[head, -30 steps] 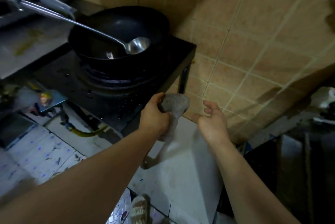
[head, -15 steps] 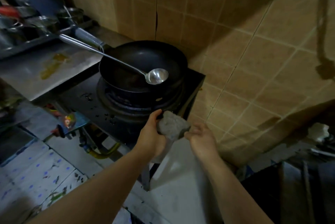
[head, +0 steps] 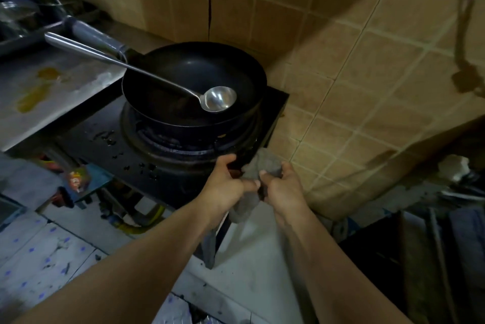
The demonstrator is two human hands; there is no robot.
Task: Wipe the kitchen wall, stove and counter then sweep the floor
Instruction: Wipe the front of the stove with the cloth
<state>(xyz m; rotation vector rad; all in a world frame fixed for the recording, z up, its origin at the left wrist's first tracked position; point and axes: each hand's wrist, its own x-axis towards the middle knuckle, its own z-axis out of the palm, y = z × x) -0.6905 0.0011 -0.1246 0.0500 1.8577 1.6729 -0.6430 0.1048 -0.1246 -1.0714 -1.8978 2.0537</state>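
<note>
Apparently one cloth (head: 263,166), left hand (head: 225,187), right hand (head: 284,190) gripping; one wok (head: 194,87).

ladle (head: 219,99) in wok (head: 194,87) on stove (head: 147,163), counter (head: 52,87) left, wall (head: 341,61) right

cloth (head: 265,167): grey, bunched, at stove (head: 168,179) front-right corner | stove: black, droplet-speckled top

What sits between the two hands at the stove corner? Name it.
In the head view a bunched grey cloth sits between them; the left hand and right hand both grip it, at the stove's near right corner.
</note>
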